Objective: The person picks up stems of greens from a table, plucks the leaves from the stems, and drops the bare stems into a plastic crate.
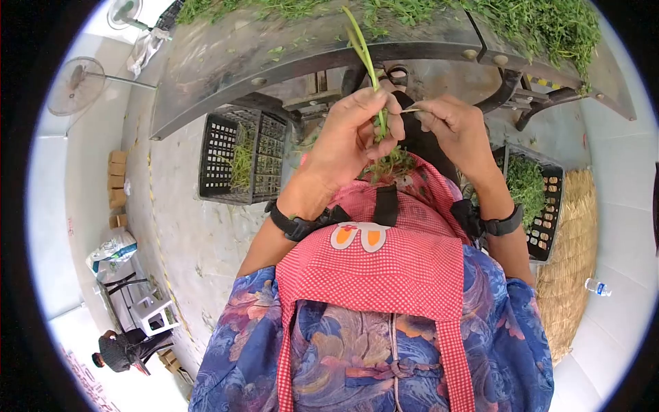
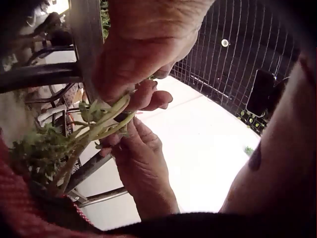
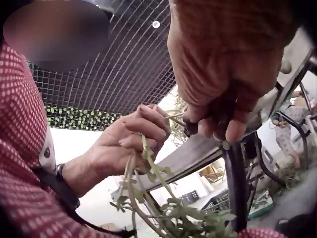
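Note:
My left hand [image 1: 350, 134] grips a small bunch of leafy green stems [image 1: 368, 60], their pale cut ends pointing up toward the table. The leaves [image 3: 190, 218] hang below that hand, over the apron. Close on the right, my right hand [image 1: 454, 130] pinches the end of a thin pale strand [image 1: 410, 110] between thumb and finger. In the right wrist view the strand runs from the left hand's fingers to the right fingertips. Both hands are held in front of the chest, short of the table edge.
A worn table [image 1: 233, 62] spans the far side, with a heap of greens [image 1: 542, 27] at its right. Black crates stand on the floor, one at left [image 1: 220, 154] and one at right [image 1: 542, 230]. A straw mat [image 1: 573, 254] lies beyond the right crate.

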A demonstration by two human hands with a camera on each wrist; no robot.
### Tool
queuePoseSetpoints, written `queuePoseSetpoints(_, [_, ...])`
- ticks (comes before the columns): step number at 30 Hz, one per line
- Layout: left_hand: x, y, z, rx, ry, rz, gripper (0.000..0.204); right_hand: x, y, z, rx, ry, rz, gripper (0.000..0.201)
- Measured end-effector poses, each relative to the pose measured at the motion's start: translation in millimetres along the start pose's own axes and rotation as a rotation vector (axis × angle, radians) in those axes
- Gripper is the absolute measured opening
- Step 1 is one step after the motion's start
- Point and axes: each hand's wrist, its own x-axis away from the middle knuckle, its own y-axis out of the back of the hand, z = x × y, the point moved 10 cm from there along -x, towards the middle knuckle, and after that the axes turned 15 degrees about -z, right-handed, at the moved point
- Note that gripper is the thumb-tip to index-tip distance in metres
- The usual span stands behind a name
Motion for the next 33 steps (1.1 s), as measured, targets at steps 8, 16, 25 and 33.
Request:
queuePoseSetpoints(8, [-0.1, -0.1, 2.2, -0.075, 0.016, 0.074, 0.030, 13.3, -8.3, -8.9, -0.169, -0.295, 0.070, 0.022])
queuePoseSetpoints(16, [-3.2, 1.2, 8.0, -0.034, 0.006, 0.074, 0.034, 9.5, -2.5, -3.1, -0.354, -0.318, -0.014, 0.019])
queuePoseSetpoints(25, [1.6, -13.5, 16.9, 0.041, 0.043, 0.223, 0.033, 19.1, -33.2, -8.3, -0.599, -0.585, 0.105, 0.017])
queuePoseSetpoints(33, [-1.1, -13.7, 17.3, 0.128, 0.014, 0.261, 0.029, 34.7, -29.6, -46.0, -0.849, -0.833, -0.149, 0.018])
